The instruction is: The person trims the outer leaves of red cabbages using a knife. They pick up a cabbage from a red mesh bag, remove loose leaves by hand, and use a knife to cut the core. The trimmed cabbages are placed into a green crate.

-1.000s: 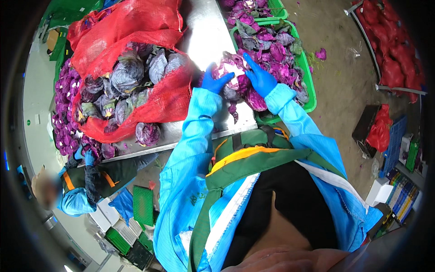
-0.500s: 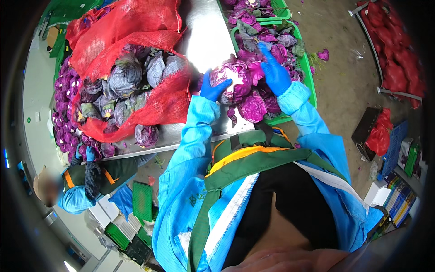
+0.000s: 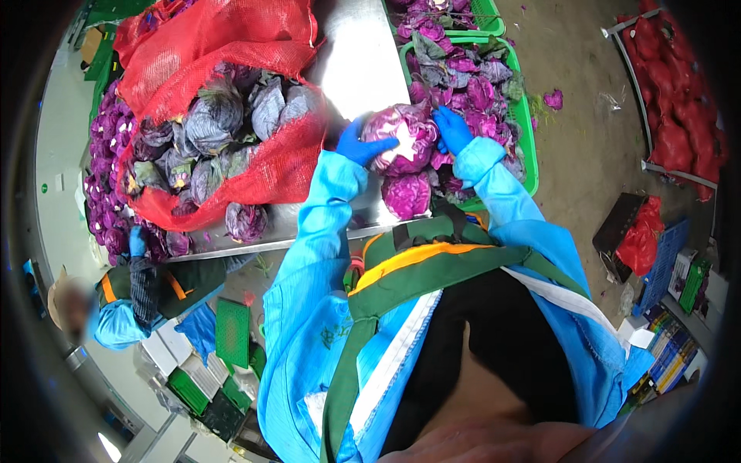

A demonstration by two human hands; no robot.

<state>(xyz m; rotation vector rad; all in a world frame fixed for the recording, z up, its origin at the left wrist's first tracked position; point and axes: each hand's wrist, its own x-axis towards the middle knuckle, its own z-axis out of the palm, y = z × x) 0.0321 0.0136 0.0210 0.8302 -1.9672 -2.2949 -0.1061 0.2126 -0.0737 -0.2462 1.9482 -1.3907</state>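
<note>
One cabbage (image 3: 415,133) sits between my hands, over the right part of the metal surface (image 3: 355,65), its pale cut end facing up. My left grip (image 3: 361,145) holds its left side, thumb across the top. My right grip (image 3: 453,133) is narrow, fingers bunched at its right side; I cannot tell whether they pinch anything. Just below it is a purple leaf (image 3: 407,196). Right stands a green crate (image 3: 531,158) of leaves; left lies an open red sack (image 3: 224,35) of heads (image 3: 214,123).
</note>
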